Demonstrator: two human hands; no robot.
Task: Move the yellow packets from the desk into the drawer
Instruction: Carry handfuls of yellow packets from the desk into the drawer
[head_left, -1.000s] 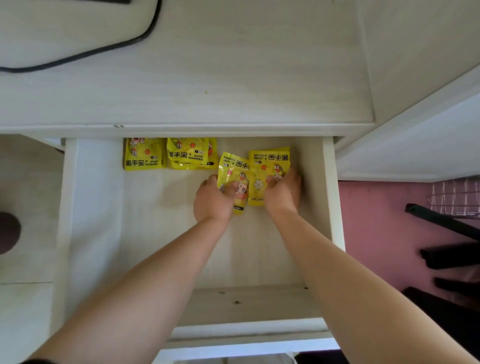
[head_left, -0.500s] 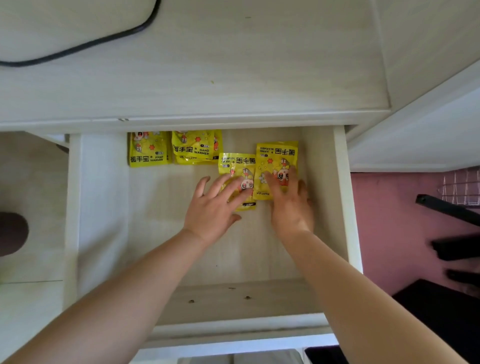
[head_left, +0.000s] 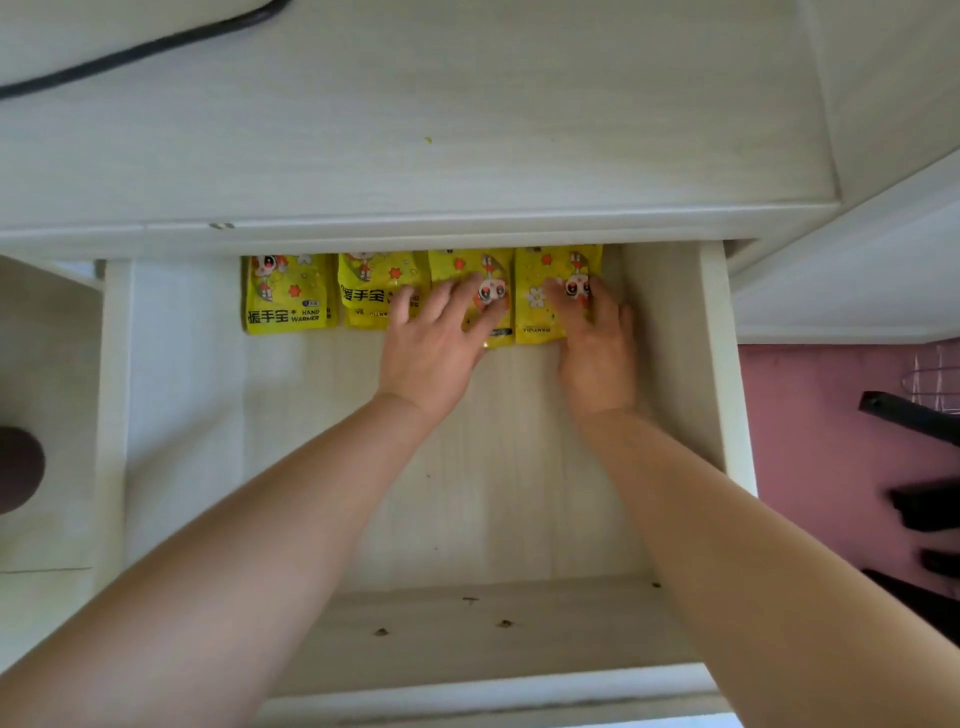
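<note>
Along the far end of the open drawer (head_left: 719, 364), four yellow packets lie flat in a row, their far edges tucked under the lip of the counter (head_left: 467, 130). Both hands are released, fingers straight and spread, grasping nothing. The left hand (head_left: 431, 353) rests flat on the third packet (head_left: 467, 265), with its outer fingers reaching onto the second packet (head_left: 371, 288). The right hand (head_left: 597, 358) presses on the rightmost packet (head_left: 540, 270), just beside the drawer's right wall. The leftmost packet (head_left: 288, 293) lies untouched, well apart from the left wall.

It reads "暖手宝" and "HAND WARMER" in black. The second packet shows the same three characters, partly hidden by the fingers. The two under the hands lie turned the other way, and the small upside-down print along their near edges is too blurred to read. Cartoon faces and orange flowers show on the packets.

Pale wood grain lines the drawer floor, and a few dark specks dot its near wall. A black cable (head_left: 145, 49) curves across the far left of the pale counter. To the right, a pink floor (head_left: 810, 415) holds black objects (head_left: 919, 509) I cannot identify. A dark round shape (head_left: 18, 467) sits at the left edge.
</note>
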